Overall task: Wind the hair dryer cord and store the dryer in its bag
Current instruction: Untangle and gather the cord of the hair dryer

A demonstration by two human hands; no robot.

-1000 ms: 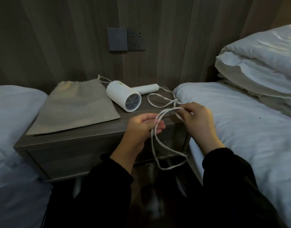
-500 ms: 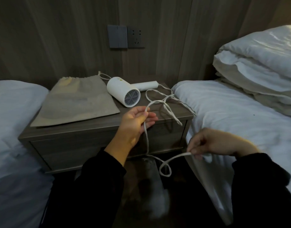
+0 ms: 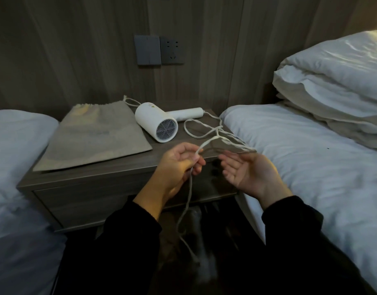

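Two beds are seen on either side, the right bed (image 3: 300, 171) made up in white with folded bedding (image 3: 332, 81) stacked at its head, the left bed (image 3: 15, 150) also covered in white. Between them a wooden nightstand (image 3: 87, 188) is set against a panelled wall. On the left part of its top a flat grey drawstring bag (image 3: 93, 135) is laid, with its gathered mouth toward the wall. Just beside the bag, the white hair dryer (image 3: 155, 122) is laid on its side, its grille turned toward the camera and its handle pointed at the right bed; it is placed beyond both hands and is touched by neither. The left hand (image 3: 179, 165) is held over the front edge of the nightstand with its fingers curled, and the cord (image 3: 206, 133) is pinched between thumb and fingertips. From that pinch one length is hung down toward the floor, while another is led up and back across loose loops on the nightstand to the handle's end. The right hand (image 3: 249, 169) is held palm up beside the left one, fingers relaxed and slightly spread; blurred strands are passed just behind its fingertips, and contact cannot be told. A switch plate (image 3: 149, 50) and a socket (image 3: 172, 50) are mounted on the wall above.
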